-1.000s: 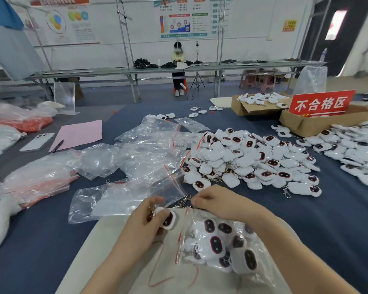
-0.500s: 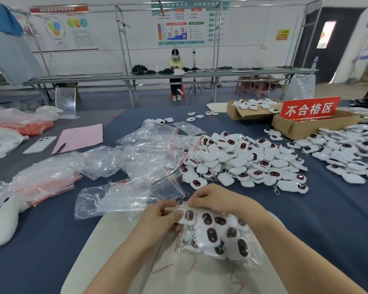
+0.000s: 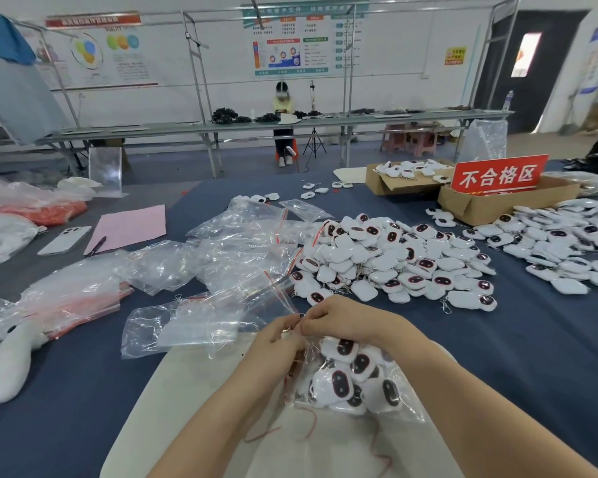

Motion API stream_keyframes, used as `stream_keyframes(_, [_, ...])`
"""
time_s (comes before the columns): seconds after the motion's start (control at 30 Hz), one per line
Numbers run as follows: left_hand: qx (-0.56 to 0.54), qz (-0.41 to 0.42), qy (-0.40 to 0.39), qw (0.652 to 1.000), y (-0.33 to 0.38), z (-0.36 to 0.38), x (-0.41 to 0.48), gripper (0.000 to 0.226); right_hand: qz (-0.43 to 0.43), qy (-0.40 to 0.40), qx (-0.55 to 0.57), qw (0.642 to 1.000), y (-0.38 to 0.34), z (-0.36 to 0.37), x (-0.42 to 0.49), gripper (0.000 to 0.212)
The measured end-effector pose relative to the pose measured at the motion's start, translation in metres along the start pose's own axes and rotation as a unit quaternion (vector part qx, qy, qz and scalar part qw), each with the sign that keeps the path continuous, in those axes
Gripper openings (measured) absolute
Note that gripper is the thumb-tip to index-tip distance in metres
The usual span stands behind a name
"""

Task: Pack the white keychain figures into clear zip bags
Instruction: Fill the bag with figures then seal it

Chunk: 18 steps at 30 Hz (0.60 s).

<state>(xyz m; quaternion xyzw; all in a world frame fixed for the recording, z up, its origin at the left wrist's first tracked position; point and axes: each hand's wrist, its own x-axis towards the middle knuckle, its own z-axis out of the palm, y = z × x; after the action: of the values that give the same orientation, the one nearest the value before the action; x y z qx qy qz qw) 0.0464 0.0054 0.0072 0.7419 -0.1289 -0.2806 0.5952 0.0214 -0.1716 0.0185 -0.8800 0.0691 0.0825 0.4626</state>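
Bag in work: filled clear zip bag (image 3: 390, 408) with a red seal strip, lying on a pale flat mat (image 3: 173, 391) at the near edge of the worktop (image 3: 549, 339), which is covered in dark blue cloth.
Contents: white keychain figures (image 3: 340, 388) with dark oval face panels, crowded together inside, several face up.
Left hand (image 3: 277, 339): at the bag's mouth, fingers curled and pinching its top edge; a small metal clasp shows between the fingertips.
Right hand (image 3: 342, 319): just beside the left and touching it, fingers pressed together and pinching the same edge from the other side.
Loose stock: heap of unbagged white figures (image 3: 394, 260) in the middle of the worktop, just beyond the hands; a second, flatter spread of figures (image 3: 567, 246) along the right edge.
Empty bags: crumpled pile of clear zip bags (image 3: 242, 243) left of the heap, one lying against the left hand.
Far right corner: open cardboard box (image 3: 491, 205) carrying a red sign with white characters (image 3: 499, 175); behind it, a lower cardboard box (image 3: 384, 184) holding more figures.
Left edge: pink paper sheet (image 3: 128, 227), dark pen (image 3: 97, 246) and white phone (image 3: 64, 240) lying side by side; a white plush piece (image 3: 11, 360) nearer the near corner.
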Motion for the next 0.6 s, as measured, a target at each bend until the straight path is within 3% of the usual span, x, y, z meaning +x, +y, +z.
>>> stream_keyframes(0.13, [-0.079,-0.011,-0.060,0.995,0.000,-0.008,0.002,0.036,-0.006,-0.017,-0.022,1.000,0.001,-0.002,0.002,0.026])
stream_keyframes(0.27, [-0.047,0.024,0.016,0.998,-0.003,-0.023,0.004,0.030,-0.020,0.071,0.049,0.996,0.009,-0.007,0.007,0.025])
stream_keyframes(0.43, [-0.059,0.053,0.031,0.996,-0.011,-0.033,0.012,0.027,0.025,0.151,0.113,0.982,0.027,-0.014,0.014,0.016])
stream_keyframes(0.6, [0.068,0.140,0.086,0.984,-0.023,-0.028,0.037,0.034,0.079,0.205,0.227,0.949,0.041,-0.018,0.022,0.020])
